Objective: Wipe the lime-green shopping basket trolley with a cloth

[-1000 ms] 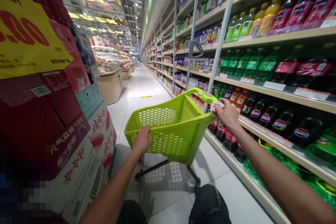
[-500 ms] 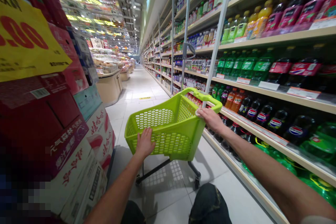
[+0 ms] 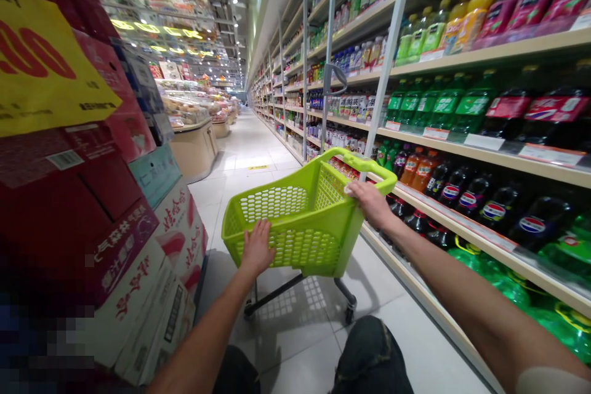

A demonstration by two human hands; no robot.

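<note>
A lime-green plastic shopping cart (image 3: 295, 221) stands on the tiled aisle floor in front of me, its basket empty. My left hand (image 3: 257, 247) lies flat against the near mesh wall of the basket, fingers spread. My right hand (image 3: 372, 202) rests on the basket's right rim just below the green handle (image 3: 369, 166). Its fingers are curled over a white cloth (image 3: 347, 191), of which only a small corner shows at the fingertips.
Shelves of soft-drink bottles (image 3: 462, 191) run along the right side, close to the cart. Stacked red and white cartons (image 3: 138, 258) with a yellow price sign (image 3: 41, 74) crowd the left. The aisle floor (image 3: 249, 154) stretches ahead past a curved display counter (image 3: 196, 144).
My right hand, with the cloth, has slid from the handle's end down onto the basket's right rim. The left hand stays on the basket wall. The cart has barely shifted.
</note>
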